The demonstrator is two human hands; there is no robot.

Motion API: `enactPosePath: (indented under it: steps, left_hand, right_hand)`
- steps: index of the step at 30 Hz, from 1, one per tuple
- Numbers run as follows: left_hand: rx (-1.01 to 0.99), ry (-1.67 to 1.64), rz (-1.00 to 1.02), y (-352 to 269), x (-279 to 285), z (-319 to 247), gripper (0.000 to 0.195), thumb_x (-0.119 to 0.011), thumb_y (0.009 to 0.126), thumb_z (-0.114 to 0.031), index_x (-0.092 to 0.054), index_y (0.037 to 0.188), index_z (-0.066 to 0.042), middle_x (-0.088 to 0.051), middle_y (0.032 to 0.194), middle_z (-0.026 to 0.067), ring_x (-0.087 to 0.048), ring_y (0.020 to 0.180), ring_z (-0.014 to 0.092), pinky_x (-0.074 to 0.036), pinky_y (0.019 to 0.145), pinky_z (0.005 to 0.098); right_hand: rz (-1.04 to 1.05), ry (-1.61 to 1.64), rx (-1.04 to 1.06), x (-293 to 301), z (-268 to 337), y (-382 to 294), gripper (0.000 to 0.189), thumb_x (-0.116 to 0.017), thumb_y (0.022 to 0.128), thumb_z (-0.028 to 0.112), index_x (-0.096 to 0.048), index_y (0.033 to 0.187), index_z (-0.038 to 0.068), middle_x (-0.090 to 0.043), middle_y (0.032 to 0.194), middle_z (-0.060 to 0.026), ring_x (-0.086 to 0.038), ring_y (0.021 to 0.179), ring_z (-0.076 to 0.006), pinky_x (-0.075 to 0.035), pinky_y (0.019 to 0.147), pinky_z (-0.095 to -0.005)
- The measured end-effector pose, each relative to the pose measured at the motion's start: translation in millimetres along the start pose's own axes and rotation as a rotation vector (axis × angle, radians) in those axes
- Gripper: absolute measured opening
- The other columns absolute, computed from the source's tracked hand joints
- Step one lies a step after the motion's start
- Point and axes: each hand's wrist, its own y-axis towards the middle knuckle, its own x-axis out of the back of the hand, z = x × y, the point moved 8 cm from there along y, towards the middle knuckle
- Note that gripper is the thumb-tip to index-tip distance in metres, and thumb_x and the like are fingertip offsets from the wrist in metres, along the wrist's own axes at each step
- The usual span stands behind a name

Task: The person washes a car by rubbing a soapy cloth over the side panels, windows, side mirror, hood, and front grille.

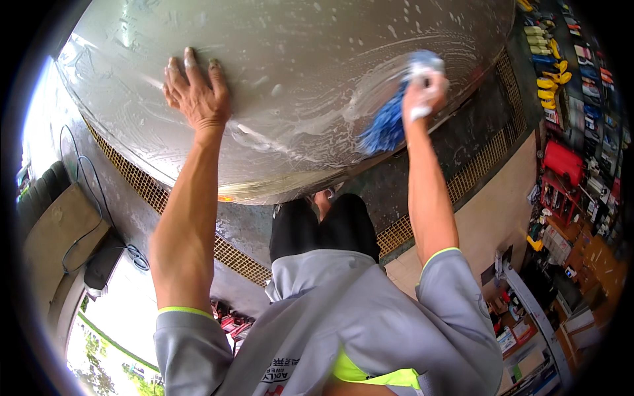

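Soap suds and streaks cover a car's hood [307,84], which curves down toward my knees. My left hand [200,96] rests on the sudsy panel with its fingers spread, holding nothing. In my right hand [425,94] is a blue shaggy wash cloth or mitt [386,123], pressed against the hood's right side. Its strands hang toward the panel's lower edge, and white foam sits on it near my fingers. The hand and the cloth are somewhat blurred. Curved wipe marks run through the suds around them. A headlight [262,192] shows at the front corner.
Metal drain grating [475,166] crosses the dark wet floor around the car. A thin looped hose or cable [101,208] lies at left. On the right stand a red cylindrical tank [563,162] and shelves of packaged goods [589,94]. A grey metal post [532,307] rises lower right.
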Motion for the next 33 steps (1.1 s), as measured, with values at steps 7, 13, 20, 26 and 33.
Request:
enactPosePath:
  steps: [7,13,20,26,33]
  left_hand:
    - [-0.029,0.031,-0.022,-5,3,-4,0.064,-0.048,0.099,-0.051,-0.044,0.153,-0.016,-0.033,0.158,0.0213,-0.025,0.149,0.037,-0.009,0.122,0.0525]
    - [0.002,0.054,-0.002,-3,2,-5,0.063,-0.049,0.099,-0.049,-0.043,0.153,-0.016,-0.034,0.158,0.021,-0.026,0.149,0.037,-0.008,0.122,0.0529]
    - [0.004,0.079,-0.003,0,7,-3,0.061,-0.051,0.099,-0.045,-0.045,0.152,-0.015,-0.035,0.156,0.0214,-0.027,0.148,0.038,-0.01,0.121,0.0546]
    - [0.001,0.078,0.017,0,6,-5,0.061,-0.052,0.098,-0.043,-0.046,0.151,-0.013,-0.035,0.155,0.0214,-0.027,0.148,0.038,-0.01,0.121,0.0554]
    - [-0.003,0.071,0.012,-1,3,-4,0.062,-0.051,0.098,-0.045,-0.045,0.151,-0.014,-0.034,0.156,0.0213,-0.026,0.148,0.038,-0.01,0.121,0.0561]
  right_hand:
    - [0.268,0.075,0.885,-49,103,-69,0.016,-0.07,0.079,0.011,-0.066,0.094,0.007,-0.061,0.098,-0.0182,-0.061,0.093,-0.0393,-0.048,0.095,-0.0552]
    - [0.231,0.18,0.094,-65,89,25,0.015,-0.066,0.084,0.006,-0.064,0.098,0.005,-0.062,0.103,-0.016,-0.059,0.088,-0.0292,-0.054,0.081,-0.0447]
    - [0.278,0.136,0.073,-91,100,60,0.01,-0.069,0.082,0.012,-0.066,0.089,0.006,-0.066,0.098,-0.017,-0.061,0.093,-0.0337,-0.049,0.087,-0.0486]
    - [0.235,0.007,0.905,-103,169,-16,0.01,-0.071,0.082,0.016,-0.066,0.087,0.01,-0.067,0.097,-0.0148,-0.06,0.099,-0.0345,-0.048,0.093,-0.0504]
    - [0.107,-0.241,0.81,-93,156,16,0.006,-0.066,0.086,0.01,-0.063,0.089,0.005,-0.066,0.103,-0.016,-0.06,0.102,-0.0332,-0.055,0.079,-0.0471]
